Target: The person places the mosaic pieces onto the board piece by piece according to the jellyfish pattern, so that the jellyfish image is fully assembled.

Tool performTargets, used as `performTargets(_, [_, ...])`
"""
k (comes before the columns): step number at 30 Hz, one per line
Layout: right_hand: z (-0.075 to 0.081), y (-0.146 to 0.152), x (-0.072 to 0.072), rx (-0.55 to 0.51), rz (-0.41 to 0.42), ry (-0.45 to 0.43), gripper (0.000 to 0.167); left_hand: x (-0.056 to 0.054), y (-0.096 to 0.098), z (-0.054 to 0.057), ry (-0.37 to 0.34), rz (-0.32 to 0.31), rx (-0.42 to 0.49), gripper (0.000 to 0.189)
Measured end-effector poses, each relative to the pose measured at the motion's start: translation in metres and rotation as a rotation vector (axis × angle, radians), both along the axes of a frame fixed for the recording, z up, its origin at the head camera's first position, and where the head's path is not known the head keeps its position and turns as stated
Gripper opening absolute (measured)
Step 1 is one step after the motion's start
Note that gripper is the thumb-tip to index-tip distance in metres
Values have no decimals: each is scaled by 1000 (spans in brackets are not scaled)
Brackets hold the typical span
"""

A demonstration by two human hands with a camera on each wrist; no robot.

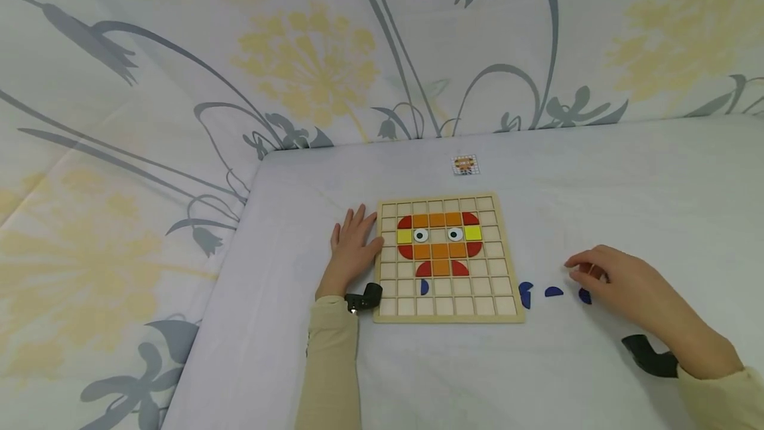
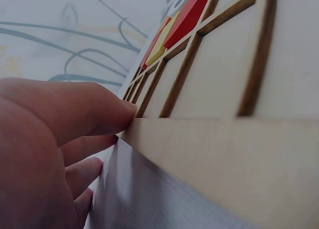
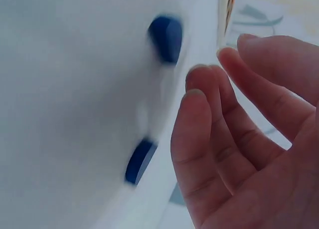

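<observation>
A wooden grid board (image 1: 447,318) lies on the white cloth, bearing a pattern of red, orange and yellow pieces and two eye pieces. One blue half-round piece (image 1: 424,286) sits in a lower cell. My left hand (image 1: 352,254) rests along the board's left edge, fingers spread, its thumb (image 2: 117,112) touching the frame. Off to the right, my right hand (image 1: 623,284) hovers over the cloth with loosely bent fingers and nothing between them. Below it lies a partly covered blue half-round piece (image 1: 585,296); another blue half-round piece (image 1: 554,291) lies nearer the board.
More blue pieces (image 1: 526,297) lie together against the board's right edge. A small pattern card (image 1: 465,164) lies behind the board. At the back, a flower-printed cloth (image 1: 442,45) rises. Both wrists wear black camera mounts.
</observation>
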State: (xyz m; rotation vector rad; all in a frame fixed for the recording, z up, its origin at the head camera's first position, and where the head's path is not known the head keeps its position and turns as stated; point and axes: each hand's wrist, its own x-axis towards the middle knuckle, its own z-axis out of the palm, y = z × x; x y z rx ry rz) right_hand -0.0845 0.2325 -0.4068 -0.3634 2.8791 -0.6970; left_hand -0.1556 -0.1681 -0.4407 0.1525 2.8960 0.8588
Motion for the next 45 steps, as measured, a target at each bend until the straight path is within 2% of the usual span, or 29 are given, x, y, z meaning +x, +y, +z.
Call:
performTargets(4, [-6, 21, 3, 43, -66, 23, 22, 0, 0, 0, 0, -1, 0, 53])
performTargets(10, [-21, 46, 4, 91, -134, -111, 32, 1, 2, 0, -2, -7, 2, 52])
performTargets(14, [-24, 50, 6, 88, -127, -116, 28, 2, 2, 1, -6, -5, -5, 52])
performTargets(26, [-22, 40, -1, 81, -80, -90, 30, 2, 1, -1, -6, -1, 0, 52])
performTargets(34, [-15, 31, -7, 136, -84, -113, 26, 1, 1, -2, -4, -1, -2, 53])
performTargets(38, [-11, 26, -9, 135, -49, -106, 25, 1, 1, -2, -1, 4, -10, 53])
performTargets(45, [-7, -7, -10, 106, -32, -65, 24, 0, 0, -1, -1, 4, -17, 53])
